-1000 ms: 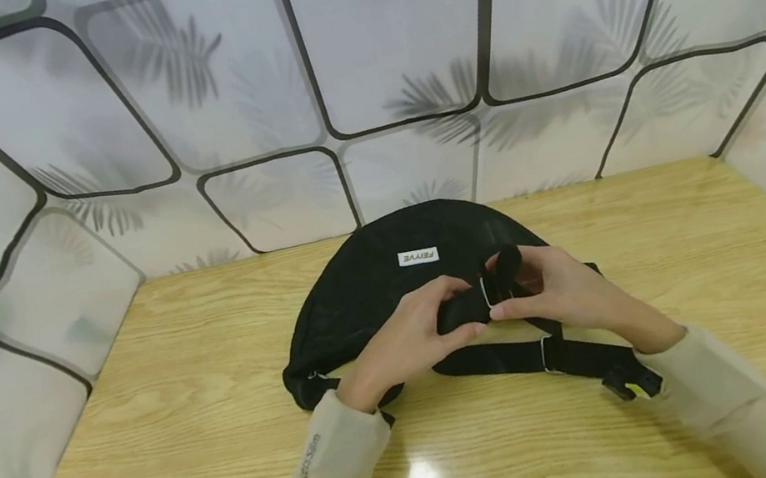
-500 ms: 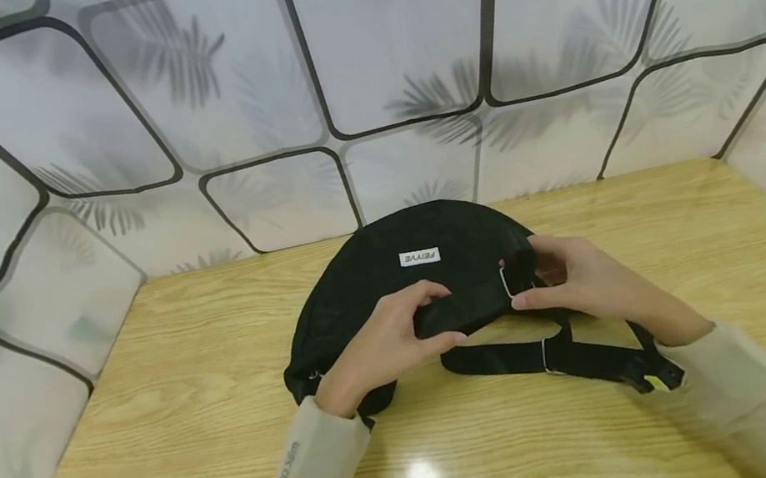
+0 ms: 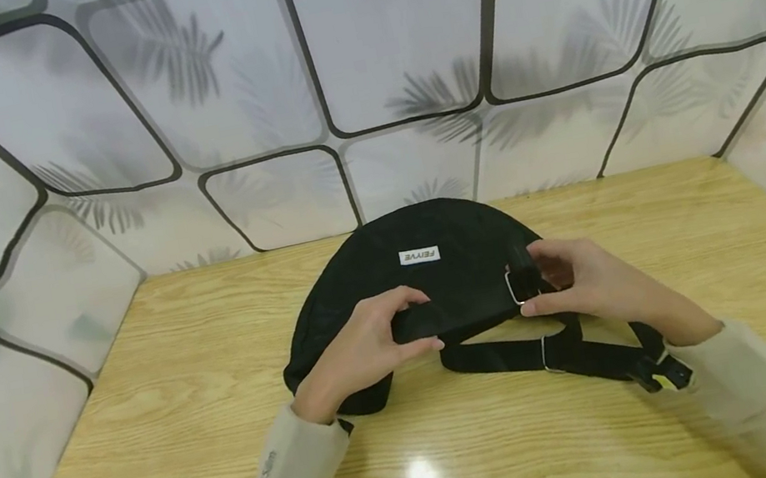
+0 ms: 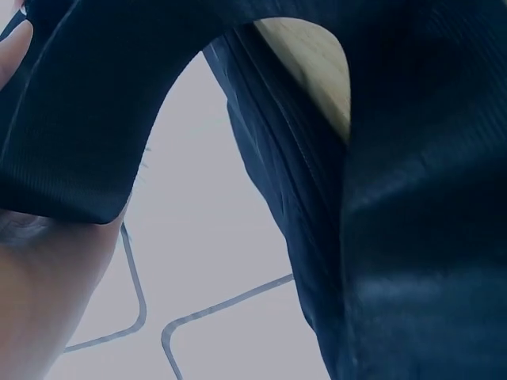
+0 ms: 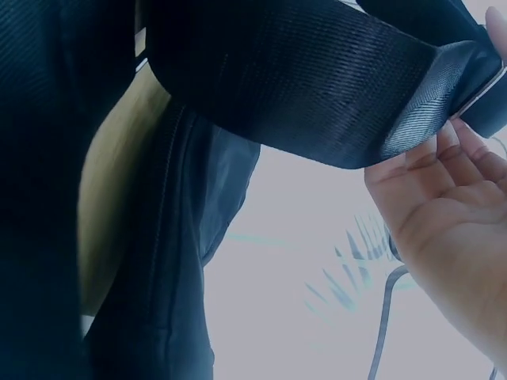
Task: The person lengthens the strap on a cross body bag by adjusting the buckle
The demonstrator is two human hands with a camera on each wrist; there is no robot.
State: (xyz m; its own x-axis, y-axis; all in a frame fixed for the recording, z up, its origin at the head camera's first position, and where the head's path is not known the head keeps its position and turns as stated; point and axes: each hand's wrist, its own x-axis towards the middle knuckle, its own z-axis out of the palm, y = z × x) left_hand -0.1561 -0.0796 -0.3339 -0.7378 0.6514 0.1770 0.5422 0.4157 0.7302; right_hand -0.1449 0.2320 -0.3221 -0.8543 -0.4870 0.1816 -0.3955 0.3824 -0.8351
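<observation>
A black half-moon waist bag [image 3: 449, 224] with a white label [image 3: 420, 256] lies on the table, its curved side toward the wall. My left hand [image 3: 370, 343] holds the wide black webbing strap [image 4: 71, 119] between thumb and fingers, in front of the bag. On the right, my right hand [image 3: 591, 280] pinches the same strap beside a silver metal slider [image 3: 511, 289], where the webbing doubles into a loop. From the right wrist, the strap bends over my fingertips [image 5: 424, 150]. Part of the left hand's grip is hidden by the webbing.
More strap, with a second metal slider [image 3: 545, 355], runs along the table in front of the bag. It ends at a black plastic buckle [image 3: 660, 374] with a yellow part, by my right sleeve [image 3: 740, 374]. The wood-grain table [image 3: 188, 390] meets a patterned wall [image 3: 396, 42] behind.
My left hand has slid left along the strap and my right hand has moved right with the slider, so they are farther apart. The buckle end has shifted slightly right.
</observation>
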